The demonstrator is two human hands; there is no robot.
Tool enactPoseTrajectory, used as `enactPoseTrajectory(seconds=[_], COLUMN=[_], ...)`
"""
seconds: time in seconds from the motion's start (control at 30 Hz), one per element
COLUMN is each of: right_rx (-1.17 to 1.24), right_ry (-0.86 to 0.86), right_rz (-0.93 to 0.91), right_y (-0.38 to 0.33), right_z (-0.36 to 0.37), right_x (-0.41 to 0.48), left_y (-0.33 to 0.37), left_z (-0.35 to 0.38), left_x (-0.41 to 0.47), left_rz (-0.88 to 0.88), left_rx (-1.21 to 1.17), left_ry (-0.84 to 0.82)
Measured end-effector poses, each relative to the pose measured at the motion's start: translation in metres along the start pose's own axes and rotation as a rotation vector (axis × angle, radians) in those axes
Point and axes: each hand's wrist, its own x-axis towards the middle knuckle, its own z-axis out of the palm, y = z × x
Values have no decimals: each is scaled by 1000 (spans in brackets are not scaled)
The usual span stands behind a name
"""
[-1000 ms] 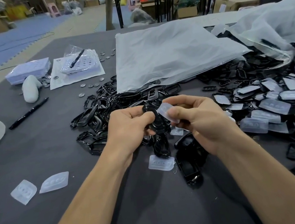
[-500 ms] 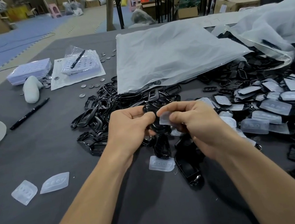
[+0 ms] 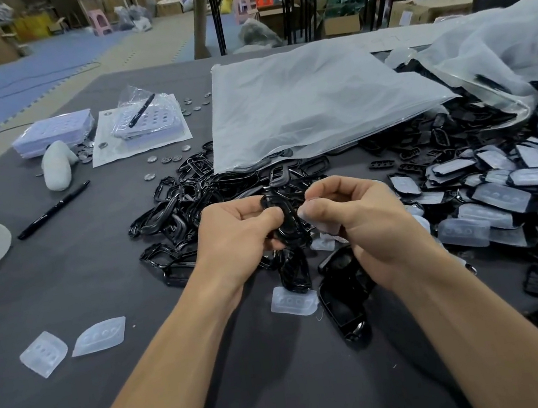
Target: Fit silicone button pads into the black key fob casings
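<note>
Left hand (image 3: 237, 232) gripping casing (image 3: 285, 222), pad (image 3: 328, 226) right

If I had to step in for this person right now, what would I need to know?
Left hand grips a black casing.
Right hand pinches a silicone pad beside it; the pad looks not yet seated.
Spare pads lie just below the hands and at near left.
Empty casings are heaped ahead; fitted ones are piled at right.
Left to do: press this pad in, then work through the heap.
</note>
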Motion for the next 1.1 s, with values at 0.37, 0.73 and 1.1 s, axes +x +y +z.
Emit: enactPoseTrajectory(seconds=[0.37, 0.73, 1.1], right_rx=[-426, -175, -342], right_ry=[300, 240, 228], right_rz=[-267, -83, -191], right_y=[8, 2, 11], right_z=[8, 8, 5], right_x=[-4, -1, 5], left_y=[-7, -4, -4], left_z=[13, 18, 13], left_x=[-4, -7, -4], left_rz=[18, -76, -131], left_rx=[39, -129, -245], left_ry=[48, -44, -236])
